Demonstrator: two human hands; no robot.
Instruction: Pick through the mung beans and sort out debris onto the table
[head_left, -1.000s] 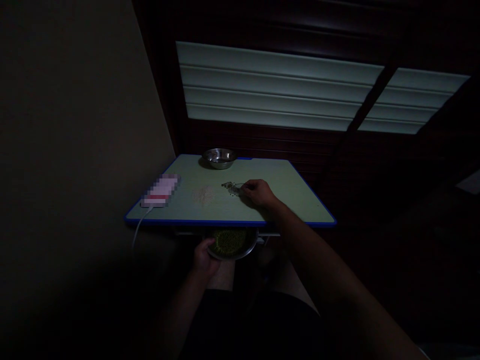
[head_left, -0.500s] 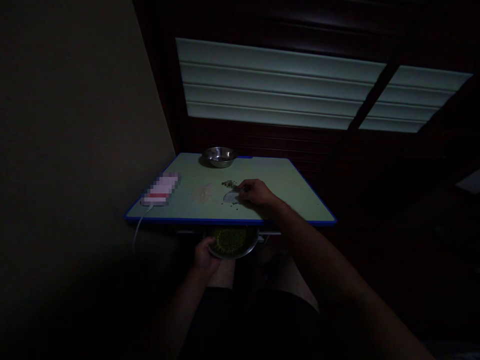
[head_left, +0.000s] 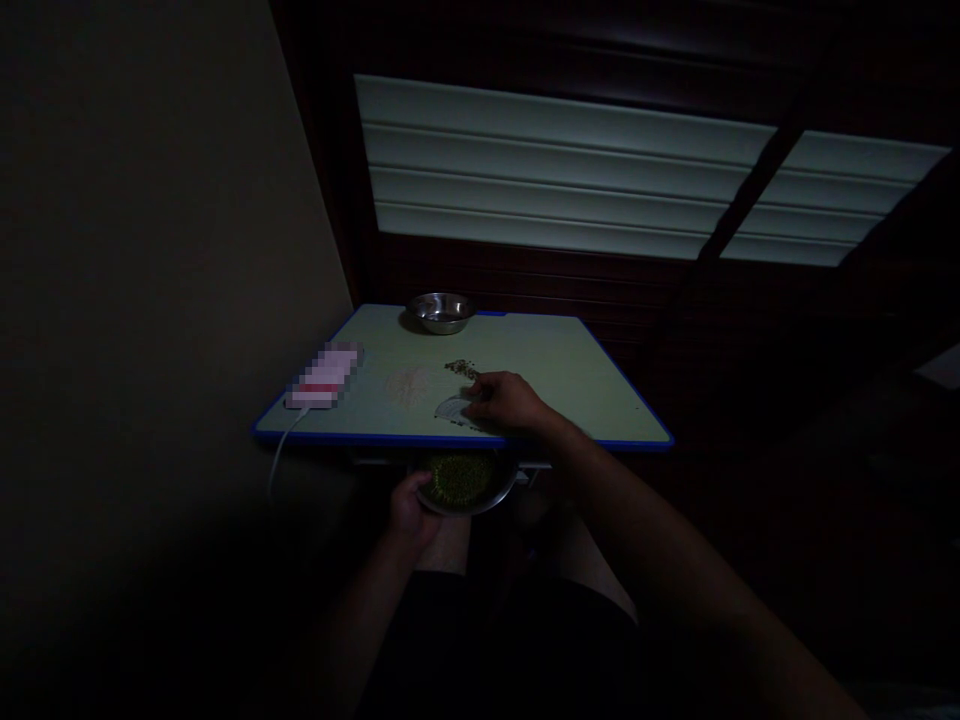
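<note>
The right hand (head_left: 511, 401), fingers pinching a clear scraper (head_left: 451, 408), now has it lower near frame centre than a moment ago, bringing a few grains (head_left: 460, 423) nearer the bowl (head_left: 501, 498) the left hand (head_left: 411, 512) grips.

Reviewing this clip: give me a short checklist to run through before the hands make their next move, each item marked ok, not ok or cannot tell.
1. Right hand has hold of the clear piece: ok.
2. Left hand grips the lower bowl: ok, thumb over the rim.
3. Lower bowl sits at the near edge of the tabletop: ok, below it, partly hidden by it.
4. Dark grains lie in one heap: not ok, a cluster lies beyond the clear piece and a few specks on its near side.
5. Far bowl stands upright: ok; its contents: cannot tell.
6. Lighting: not ok, dim.
</note>
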